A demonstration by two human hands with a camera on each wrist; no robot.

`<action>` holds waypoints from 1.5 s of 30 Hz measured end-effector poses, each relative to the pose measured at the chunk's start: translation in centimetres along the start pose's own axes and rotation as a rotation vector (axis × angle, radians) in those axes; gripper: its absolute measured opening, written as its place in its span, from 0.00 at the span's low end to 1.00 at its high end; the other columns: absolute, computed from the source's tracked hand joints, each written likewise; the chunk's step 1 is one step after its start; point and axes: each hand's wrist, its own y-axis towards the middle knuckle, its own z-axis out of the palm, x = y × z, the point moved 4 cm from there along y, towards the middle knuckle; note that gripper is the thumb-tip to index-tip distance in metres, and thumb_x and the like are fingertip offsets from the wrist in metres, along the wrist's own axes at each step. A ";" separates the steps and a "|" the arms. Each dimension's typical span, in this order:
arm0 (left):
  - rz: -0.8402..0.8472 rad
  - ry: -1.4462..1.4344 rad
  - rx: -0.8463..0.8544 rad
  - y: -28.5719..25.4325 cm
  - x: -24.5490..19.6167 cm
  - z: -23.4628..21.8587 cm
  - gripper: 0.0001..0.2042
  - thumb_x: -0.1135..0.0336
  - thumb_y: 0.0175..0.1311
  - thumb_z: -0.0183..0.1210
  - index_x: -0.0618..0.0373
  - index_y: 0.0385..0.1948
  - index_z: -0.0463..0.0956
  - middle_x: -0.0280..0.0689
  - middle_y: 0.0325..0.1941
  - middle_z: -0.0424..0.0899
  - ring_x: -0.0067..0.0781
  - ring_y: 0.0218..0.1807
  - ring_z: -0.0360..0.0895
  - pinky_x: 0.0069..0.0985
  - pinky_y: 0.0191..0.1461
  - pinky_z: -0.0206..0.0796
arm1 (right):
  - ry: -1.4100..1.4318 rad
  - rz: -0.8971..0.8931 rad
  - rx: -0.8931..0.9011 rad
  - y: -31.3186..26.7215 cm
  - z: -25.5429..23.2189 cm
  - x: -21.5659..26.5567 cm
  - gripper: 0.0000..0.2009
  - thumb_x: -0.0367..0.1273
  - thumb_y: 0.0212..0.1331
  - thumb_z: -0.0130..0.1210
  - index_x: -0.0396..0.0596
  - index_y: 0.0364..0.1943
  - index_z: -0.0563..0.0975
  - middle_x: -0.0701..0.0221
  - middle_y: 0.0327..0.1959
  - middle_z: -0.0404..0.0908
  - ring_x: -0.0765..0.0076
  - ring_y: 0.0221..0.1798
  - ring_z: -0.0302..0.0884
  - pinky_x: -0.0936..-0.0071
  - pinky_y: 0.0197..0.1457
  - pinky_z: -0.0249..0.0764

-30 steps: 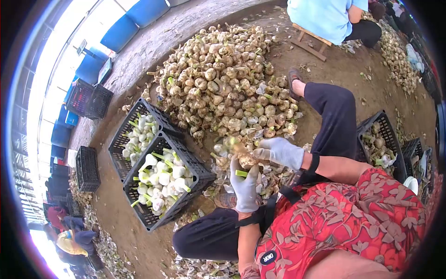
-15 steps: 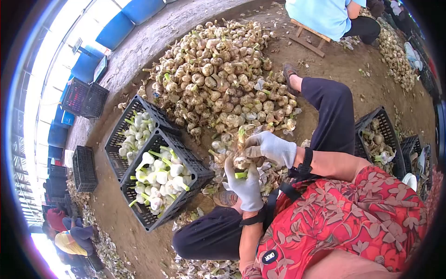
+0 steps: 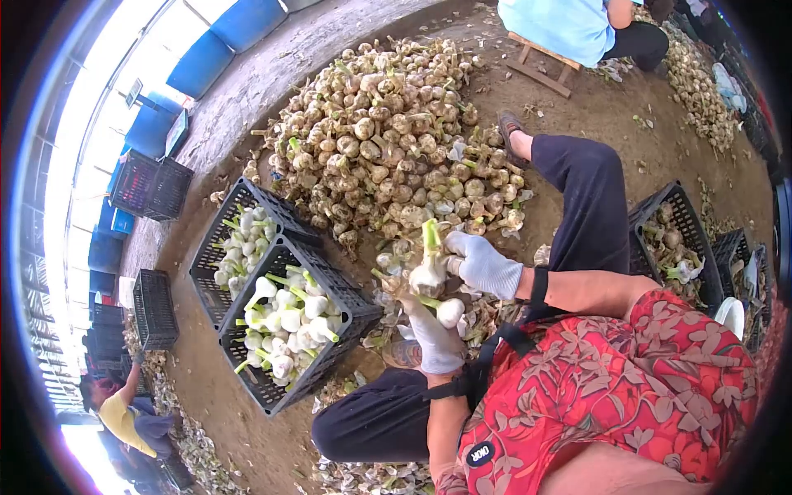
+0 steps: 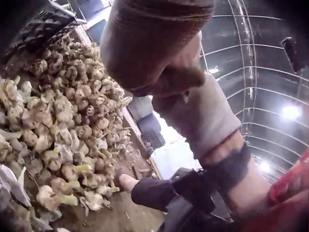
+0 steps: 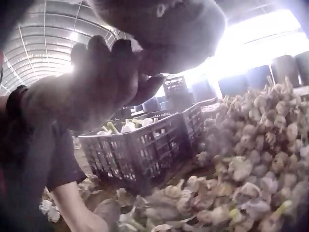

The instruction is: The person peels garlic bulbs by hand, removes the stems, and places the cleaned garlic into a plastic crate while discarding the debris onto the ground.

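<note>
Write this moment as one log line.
Left hand: holds white garlic bulb; right hand: at second garlic bulb, stem up; black crate: garlic heads inside

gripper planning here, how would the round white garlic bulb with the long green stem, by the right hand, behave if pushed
The round white garlic bulb may roll unevenly, given its rounded body and protruding green stem. That stem seems fairly stiff, as it doesn't droop. The bulb looks smooth, so could be slippery.
</note>
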 end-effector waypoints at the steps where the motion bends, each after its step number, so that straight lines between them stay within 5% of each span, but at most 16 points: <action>1: 0.024 0.063 0.109 0.4 0.3 -1.1 0.25 0.40 0.68 0.46 0.55 0.49 0.71 0.32 0.37 0.81 0.26 0.27 0.78 0.22 0.25 0.67 | 0.005 -0.097 0.013 -0.3 0.2 0.5 0.12 0.28 0.53 0.56 0.38 0.41 0.77 0.55 0.40 0.77 0.49 0.45 0.77 0.65 0.50 0.72; 4: 0.124 0.283 0.045 0.6 0.7 -1.8 0.20 0.49 0.68 0.53 0.54 0.51 0.69 0.31 0.39 0.76 0.18 0.29 0.74 0.11 0.20 0.60 | 0.018 -0.385 0.051 -1.7 0.2 2.7 0.12 0.25 0.56 0.56 0.40 0.45 0.75 0.60 0.44 0.76 0.55 0.48 0.76 0.68 0.53 0.71; 5: 0.075 0.096 0.144 0.6 0.5 -2.0 0.16 0.58 0.67 0.57 0.54 0.50 0.70 0.30 0.39 0.76 0.15 0.31 0.72 0.12 0.24 0.61 | -0.063 -0.370 0.114 -1.8 0.4 3.2 0.12 0.25 0.54 0.57 0.41 0.43 0.77 0.61 0.43 0.77 0.54 0.48 0.76 0.69 0.53 0.71; 8: 0.110 0.025 0.141 0.3 -0.2 -1.0 0.16 0.58 0.67 0.56 0.55 0.50 0.71 0.29 0.35 0.77 0.17 0.31 0.72 0.15 0.30 0.64 | -0.034 -0.411 0.169 -0.8 -0.4 2.5 0.10 0.26 0.53 0.58 0.41 0.40 0.78 0.64 0.41 0.78 0.58 0.47 0.76 0.69 0.52 0.71; 12: -0.062 -0.115 0.260 -0.2 -0.2 -1.2 0.20 0.54 0.66 0.57 0.60 0.50 0.71 0.34 0.39 0.79 0.26 0.36 0.76 0.25 0.39 0.69 | 0.116 -0.157 0.152 0.7 -1.2 -0.2 0.09 0.24 0.53 0.57 0.41 0.39 0.79 0.68 0.41 0.78 0.68 0.47 0.76 0.70 0.50 0.70; 13: -0.084 -0.125 0.328 -0.1 0.0 -1.4 0.21 0.54 0.65 0.58 0.62 0.49 0.71 0.34 0.41 0.80 0.27 0.35 0.77 0.25 0.37 0.69 | 0.173 -0.103 0.118 0.5 -1.3 0.0 0.13 0.24 0.51 0.55 0.38 0.43 0.79 0.58 0.45 0.79 0.57 0.51 0.76 0.68 0.56 0.70; 21: -0.176 -0.044 0.359 0.4 1.0 -2.0 0.21 0.51 0.62 0.60 0.60 0.47 0.72 0.38 0.37 0.78 0.33 0.32 0.76 0.29 0.33 0.66 | -0.183 -0.237 -0.233 2.2 -1.2 -2.0 0.14 0.20 0.48 0.48 0.36 0.40 0.78 0.50 0.43 0.77 0.45 0.47 0.76 0.63 0.51 0.72; 25: -0.262 -0.092 0.557 -0.3 0.9 -1.8 0.24 0.54 0.58 0.65 0.61 0.49 0.70 0.35 0.34 0.76 0.28 0.25 0.71 0.25 0.31 0.65 | -0.098 0.053 -0.392 5.1 -3.6 -4.6 0.09 0.27 0.52 0.52 0.38 0.35 0.78 0.49 0.35 0.78 0.43 0.40 0.77 0.58 0.44 0.73; 26: -0.269 -0.097 0.555 -0.6 0.8 -1.5 0.26 0.55 0.55 0.67 0.62 0.49 0.70 0.35 0.35 0.77 0.25 0.22 0.71 0.21 0.27 0.63 | -0.351 -0.013 -0.329 5.5 -4.8 -4.7 0.11 0.33 0.52 0.55 0.38 0.34 0.79 0.50 0.33 0.80 0.46 0.39 0.79 0.59 0.44 0.74; 29: -0.249 -0.016 0.518 -1.2 -0.1 -0.6 0.31 0.56 0.49 0.72 0.63 0.50 0.69 0.38 0.35 0.80 0.18 0.19 0.73 0.13 0.20 0.62 | -1.181 0.017 0.899 3.2 -3.6 -6.1 0.19 0.43 0.46 0.65 0.43 0.37 0.83 0.57 0.40 0.84 0.55 0.45 0.82 0.63 0.48 0.75; 30: -0.232 0.026 0.497 -1.1 -0.5 -0.7 0.32 0.55 0.49 0.73 0.63 0.51 0.68 0.38 0.36 0.80 0.19 0.20 0.74 0.13 0.20 0.63 | -1.242 0.045 1.105 1.9 -3.2 -5.8 0.22 0.42 0.47 0.64 0.42 0.43 0.82 0.59 0.42 0.84 0.57 0.44 0.82 0.64 0.47 0.75; 33: -0.170 0.083 0.436 -1.4 -1.6 -0.2 0.34 0.55 0.47 0.73 0.62 0.53 0.66 0.40 0.38 0.80 0.23 0.26 0.77 0.15 0.24 0.68 | -0.365 -0.097 0.715 1.1 -4.3 -0.6 0.21 0.37 0.53 0.62 0.39 0.49 0.78 0.65 0.40 0.83 0.65 0.37 0.81 0.68 0.44 0.76; 36: -0.170 0.111 0.440 -0.9 -1.9 -0.7 0.34 0.55 0.48 0.73 0.62 0.54 0.66 0.41 0.41 0.80 0.25 0.29 0.79 0.18 0.28 0.71 | 0.516 0.331 0.610 0.1 -3.9 0.0 0.18 0.37 0.55 0.62 0.41 0.47 0.79 0.68 0.35 0.83 0.72 0.34 0.80 0.74 0.38 0.77; 40: -0.004 0.062 0.367 0.1 -1.4 -1.5 0.34 0.60 0.56 0.67 0.60 0.64 0.61 0.42 0.43 0.79 0.22 0.26 0.75 0.17 0.27 0.69 | 0.477 0.328 0.384 -0.5 -2.1 1.9 0.12 0.37 0.59 0.60 0.42 0.38 0.79 0.72 0.30 0.82 0.80 0.33 0.78 0.76 0.33 0.74; 42: 0.003 -0.051 0.216 0.2 -1.5 -2.0 0.26 0.69 0.64 0.56 0.60 0.64 0.61 0.39 0.45 0.78 0.20 0.29 0.74 0.18 0.28 0.68 | 0.322 0.143 0.223 -0.9 -1.5 2.1 0.11 0.35 0.58 0.60 0.42 0.37 0.78 0.70 0.29 0.81 0.73 0.32 0.79 0.72 0.34 0.73; 45: 0.101 0.145 0.181 -0.7 -1.2 -2.1 0.26 0.60 0.70 0.50 0.61 0.65 0.57 0.40 0.49 0.75 0.26 0.43 0.75 0.22 0.41 0.71 | -0.079 -0.272 -0.062 -2.1 -1.2 3.3 0.08 0.31 0.55 0.59 0.43 0.35 0.76 0.65 0.28 0.78 0.61 0.33 0.79 0.66 0.34 0.73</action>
